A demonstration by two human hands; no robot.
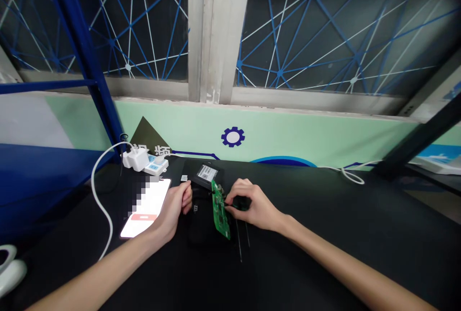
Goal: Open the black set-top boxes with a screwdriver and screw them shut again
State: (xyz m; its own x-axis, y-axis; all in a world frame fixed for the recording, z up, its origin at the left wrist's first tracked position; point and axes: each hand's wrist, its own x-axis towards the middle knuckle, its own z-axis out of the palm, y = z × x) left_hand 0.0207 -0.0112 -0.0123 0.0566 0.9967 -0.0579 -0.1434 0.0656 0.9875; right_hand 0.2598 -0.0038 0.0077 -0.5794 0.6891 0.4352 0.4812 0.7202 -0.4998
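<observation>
A green circuit board point(221, 212) stands tilted on its edge above a dark, flat, box-like case point(203, 224). My right hand point(250, 205) is closed in a pinch at the board's right side, thumb and forefinger against it. A dark patch shows inside the ring of those fingers; I cannot tell what it is. On the board's other side, apart from it, my left hand point(177, 208) is curled closed, and whatever it may hold is hidden. Just behind the board lies a black drive-like box point(201, 173) with a white label.
Two thin metal rods point(239, 244) lie right of the board. A lit phone point(147, 208) rests beside my left wrist. A white power strip point(155, 164) with a plug and white cable point(94, 176) stands at the back left. Another white cable point(351, 175) is at the back right.
</observation>
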